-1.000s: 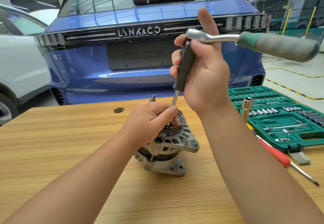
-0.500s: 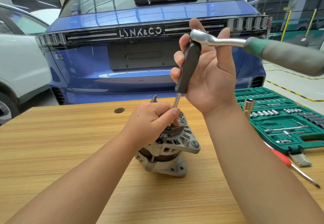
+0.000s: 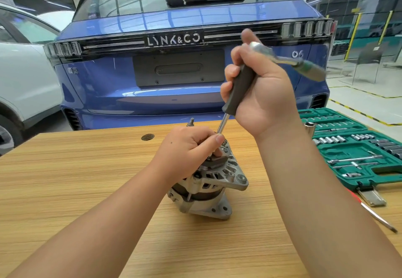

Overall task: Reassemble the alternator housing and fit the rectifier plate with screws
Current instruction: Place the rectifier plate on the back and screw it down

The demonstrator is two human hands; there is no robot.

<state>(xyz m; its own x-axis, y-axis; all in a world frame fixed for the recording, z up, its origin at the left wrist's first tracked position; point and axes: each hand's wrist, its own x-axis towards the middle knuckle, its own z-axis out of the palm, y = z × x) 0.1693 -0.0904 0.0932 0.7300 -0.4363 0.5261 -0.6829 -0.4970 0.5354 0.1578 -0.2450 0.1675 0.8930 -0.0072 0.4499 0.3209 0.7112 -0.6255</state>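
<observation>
Behind the light wooden workbench stands a blue hatchback car with a white car beside it on the left. On the bench, about in the middle, the silver cast-aluminium alternator housing stands upright on one end, with the dark finned rectifier plate on top of it. The left hand rests on the top of the alternator, its fingers curled down around the plate and the thumb lying against the steel shaft of the driver. The right hand is raised above it and grips two tools at once: the black-handled driver, whose shaft slants down to the top of the alternator, and a chrome ratchet wrench with a green-and-grey grip, which sticks out to the right and is blurred. To the right lies an open green plastic socket set case, and in front of it a red-handled screwdriver.
</observation>
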